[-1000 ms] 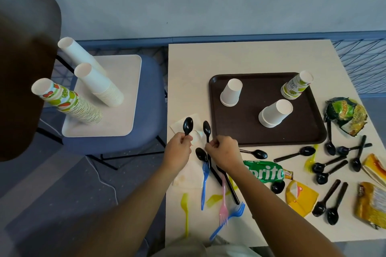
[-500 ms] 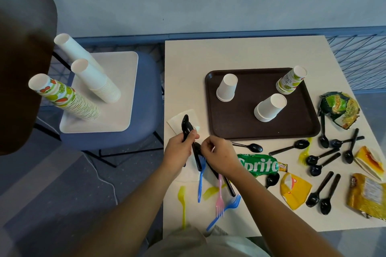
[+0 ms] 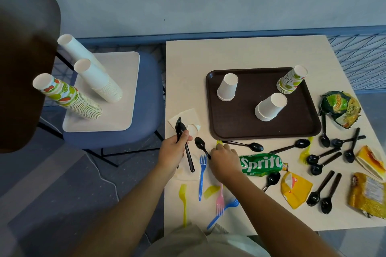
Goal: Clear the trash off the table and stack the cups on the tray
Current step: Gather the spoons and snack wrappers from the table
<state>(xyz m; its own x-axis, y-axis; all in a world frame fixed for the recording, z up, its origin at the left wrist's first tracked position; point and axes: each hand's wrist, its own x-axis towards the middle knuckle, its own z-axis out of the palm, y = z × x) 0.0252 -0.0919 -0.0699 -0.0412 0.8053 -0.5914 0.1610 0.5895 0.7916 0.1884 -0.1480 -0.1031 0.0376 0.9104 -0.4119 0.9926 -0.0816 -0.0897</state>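
Your left hand (image 3: 173, 151) has its fingers curled round a black spoon (image 3: 180, 128), bowl upward, above the napkin (image 3: 188, 115); your right hand (image 3: 224, 160) pinches the handle end of a second spoon (image 3: 200, 144) lying on the table (image 3: 229, 52) — just before the brown tray (image 3: 211, 110); on it the cups (image 3: 227, 87) stand upside down, in three separate spots; a Sprite wrapper (image 3: 261, 164) lies beside that hand.

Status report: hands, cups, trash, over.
Left hand grips black spoons. Right hand pinches single black spoon. Cups upside down on brown tray. Sprite bottle uncleared beside right hand.
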